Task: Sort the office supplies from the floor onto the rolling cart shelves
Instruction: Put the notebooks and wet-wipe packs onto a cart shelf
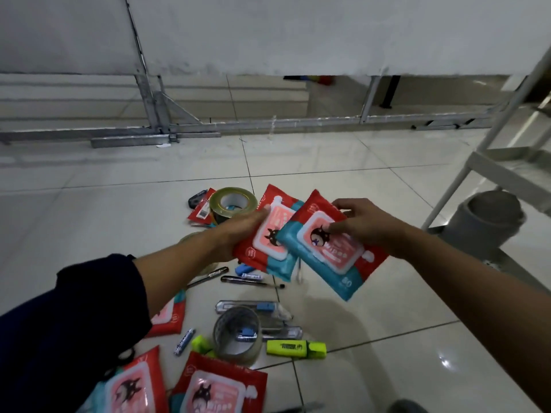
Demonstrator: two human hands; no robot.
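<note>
My left hand (238,231) grips a red and blue pack of wet wipes (269,234) above the floor. My right hand (362,223) holds a second, matching wipes pack (331,251), which overlaps the first one. Both packs hang over a scatter of supplies on the tiles: a yellow-black tape roll (232,204), a clear tape roll (237,335), a yellow highlighter (295,348), pens (250,280), a box cutter (247,305). More wipes packs (219,386) lie at the bottom. The white rolling cart (489,171) stands at the right.
A grey cup-like container (489,217) sits on the cart's bottom shelf. A metal frame rail (268,126) runs along the floor under a white partition behind the pile. A dark shoe (407,408) shows at the bottom edge. Bare tiles stretch left of the pile.
</note>
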